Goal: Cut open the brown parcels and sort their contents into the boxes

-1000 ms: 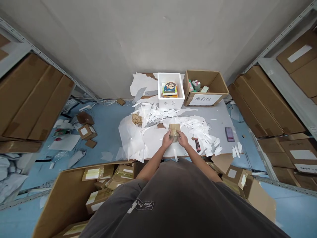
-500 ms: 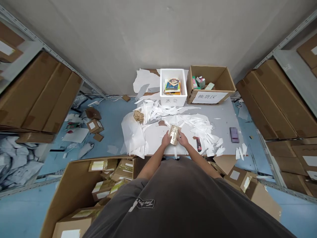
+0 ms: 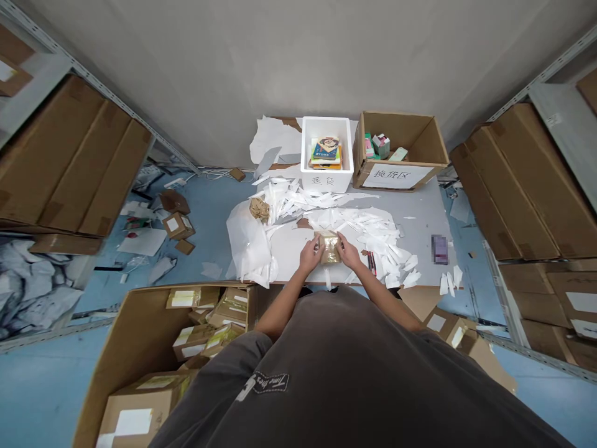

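Observation:
Between my two hands is a small taped cardboard box (image 3: pixel 330 248), shiny with clear tape, over the near part of the grey table (image 3: pixel 422 214). My left hand (image 3: pixel 310 253) grips its left side, and my right hand (image 3: pixel 348 251) is closed on its right side. Just right of my right hand lies a red and black box cutter (image 3: pixel 372 263), partly beside paper scraps. White paper strips (image 3: pixel 359 227) are heaped beyond and to the right of the box. Left of my left hand lies a translucent plastic bag (image 3: pixel 247 239).
At the back stand a white foam bin (image 3: pixel 326 181) holding books and a labelled open carton (image 3: pixel 401 176) with small boxes. A crumpled brown paper (image 3: pixel 259 210) lies left. A large carton (image 3: pixel 100 367) of parcels stands at my left. Shelves with brown cartons (image 3: pixel 536 186) flank both sides.
The small box has been turned in my hands, from tilted and upright-looking to squarer and wider. My hands have shifted slightly around it. The whole view has moved a little.

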Available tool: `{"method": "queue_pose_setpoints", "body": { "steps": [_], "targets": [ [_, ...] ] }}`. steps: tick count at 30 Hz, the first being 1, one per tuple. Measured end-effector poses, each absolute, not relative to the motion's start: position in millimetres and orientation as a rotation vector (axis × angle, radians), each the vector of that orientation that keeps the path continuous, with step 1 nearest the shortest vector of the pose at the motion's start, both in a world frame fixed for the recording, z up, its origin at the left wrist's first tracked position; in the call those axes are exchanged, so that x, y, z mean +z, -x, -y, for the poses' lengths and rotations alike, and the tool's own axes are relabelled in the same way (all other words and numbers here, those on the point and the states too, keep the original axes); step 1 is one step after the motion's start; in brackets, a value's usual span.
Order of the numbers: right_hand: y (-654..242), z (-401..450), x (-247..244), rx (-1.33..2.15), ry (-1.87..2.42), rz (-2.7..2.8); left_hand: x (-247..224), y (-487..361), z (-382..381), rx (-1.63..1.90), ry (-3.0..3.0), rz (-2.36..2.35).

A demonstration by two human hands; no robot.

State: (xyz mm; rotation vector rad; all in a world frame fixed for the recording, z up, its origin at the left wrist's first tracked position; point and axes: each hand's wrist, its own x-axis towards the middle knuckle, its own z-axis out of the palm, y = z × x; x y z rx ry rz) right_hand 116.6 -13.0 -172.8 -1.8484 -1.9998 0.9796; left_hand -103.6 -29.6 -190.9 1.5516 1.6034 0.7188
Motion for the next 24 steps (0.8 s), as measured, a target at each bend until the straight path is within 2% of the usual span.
{"method": "queue_pose_setpoints", "body": {
  "steps": [5, 8, 13, 21, 24],
  "targets": [
    [-101.6, -11.3, -170.4, 1.034, 1.981, 1.853, -195.7, 95.3, 5.3, 0.643, -1.271, -1.622],
    [-95.1, -3.9, -181.0, 1.024, 1.815, 1.781, -204.3, 93.6, 4.3, 0.739, -1.252, -1.638],
    [-96.2, 24.1, -197.4, 1.034, 1.6, 1.826, -210.1, 96.8, 12.6, 0.792, -1.504, -1.365],
    [-109.2, 14.4, -172.5, 0.898, 1.748, 1.817, -182.1, 100.3, 9.6, 0.907, -1.474, -1.6],
    [-105.2, 6.2, -174.7, 1.009, 1.869, 1.842, -181.3, 97.7, 9.2, 0.751, -1.361, -1.601]
  ]
}}
